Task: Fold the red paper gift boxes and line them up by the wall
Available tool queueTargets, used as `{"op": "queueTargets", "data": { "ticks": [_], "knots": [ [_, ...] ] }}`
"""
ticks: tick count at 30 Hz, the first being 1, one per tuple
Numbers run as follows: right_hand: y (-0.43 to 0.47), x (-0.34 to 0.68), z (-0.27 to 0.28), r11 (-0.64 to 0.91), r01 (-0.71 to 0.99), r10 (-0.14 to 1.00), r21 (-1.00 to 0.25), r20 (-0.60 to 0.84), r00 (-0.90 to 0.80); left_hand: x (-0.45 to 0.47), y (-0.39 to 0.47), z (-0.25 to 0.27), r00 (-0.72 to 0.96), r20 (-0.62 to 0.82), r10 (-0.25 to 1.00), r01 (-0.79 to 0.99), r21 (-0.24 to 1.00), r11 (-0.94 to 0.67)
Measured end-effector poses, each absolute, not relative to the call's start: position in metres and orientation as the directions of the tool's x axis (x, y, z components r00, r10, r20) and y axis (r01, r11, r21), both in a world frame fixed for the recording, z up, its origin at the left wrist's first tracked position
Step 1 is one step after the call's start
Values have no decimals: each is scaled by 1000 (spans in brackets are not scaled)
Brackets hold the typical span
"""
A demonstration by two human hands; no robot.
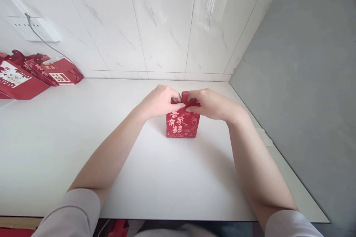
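- We extend our left forearm (111,152) and our right forearm (256,155) forward, slanting inward.
- Our left hand (163,100) has its thumb (177,107) in front, pointing to the right, with the fingers (175,95) curled behind.
- Our right hand (211,103) is posed almost as a mirror, its thumb pointing to the left.
- Our two thumb tips are very near each other.

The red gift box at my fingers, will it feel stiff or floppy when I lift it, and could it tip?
The red gift box is probably fairly stiff: its printed front looks flat and straight-edged. It's likely light, seeming to be thin card, though any contents are hidden. Standing upright on the white counter, it might tip if pushed near the top.
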State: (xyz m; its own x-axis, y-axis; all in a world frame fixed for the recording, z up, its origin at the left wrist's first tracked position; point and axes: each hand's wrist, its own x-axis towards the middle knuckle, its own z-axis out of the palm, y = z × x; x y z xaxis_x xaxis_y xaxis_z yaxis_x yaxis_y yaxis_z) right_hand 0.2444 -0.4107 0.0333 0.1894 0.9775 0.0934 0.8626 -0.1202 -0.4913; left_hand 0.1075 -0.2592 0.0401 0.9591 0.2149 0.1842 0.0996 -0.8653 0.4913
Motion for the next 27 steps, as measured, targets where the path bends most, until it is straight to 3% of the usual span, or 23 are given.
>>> {"op": "queueTargets", "data": {
  "ticks": [4, 9, 15, 23, 27],
  "knots": [
    [-406, 242, 32, -90, 874, 976, -478, 134, 174, 106, -258, 41, 964, 194, 182, 73, 464, -883],
    [-409, 245, 36, 13, 830, 985, -557, 152, 87, 103, -255, 45, 973, 231, 24, -67, 380, -923],
    [-410, 248, 36, 39, 801, 989, -597, 139, 56, 100, -252, 47, 978, 206, -34, -101, 320, -942],
    [-408, 249, 35, 79, 821, 990, -565, 143, 3, 100, -252, 51, 991, 127, -39, -88, 406, -910],
    [-407, 248, 34, 68, 842, 983, -535, 179, 35, 98, -250, 53, 994, 103, 48, 3, 397, -918]
  ]
}}
